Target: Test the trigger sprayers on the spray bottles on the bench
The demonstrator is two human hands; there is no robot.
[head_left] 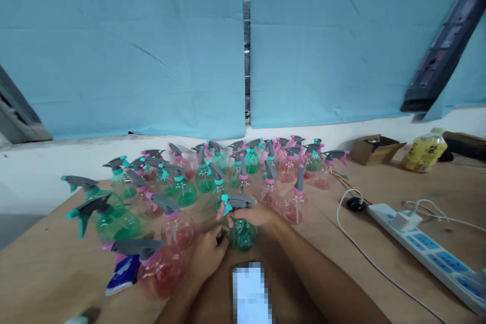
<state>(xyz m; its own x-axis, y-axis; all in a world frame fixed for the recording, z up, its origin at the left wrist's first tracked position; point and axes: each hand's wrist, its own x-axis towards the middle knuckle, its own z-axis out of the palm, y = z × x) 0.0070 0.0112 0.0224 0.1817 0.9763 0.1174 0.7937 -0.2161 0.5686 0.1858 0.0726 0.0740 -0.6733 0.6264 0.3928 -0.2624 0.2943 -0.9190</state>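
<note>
My right hand [260, 213] is closed around the neck of a green spray bottle [243, 237], just under its grey trigger head with a turquoise nozzle. The bottle stands upright on the wooden table. Close by its left side is my left hand [208, 253], with fingers curled in; what they hold, if anything, is hidden. A phone [251, 293] with a lit, blurred-out screen lies in front of the bottle. Left of my left hand stand a pink spray bottle [161, 273] and, behind it, another pink spray bottle [178, 230].
Several green and pink spray bottles [184, 190] crowd the table toward the wall. At left lies a blue packet [123, 274]. On the right are a power strip [425, 253], a white cable [364, 258], a small cardboard box [374, 152] and a yellow-labelled bottle [423, 153].
</note>
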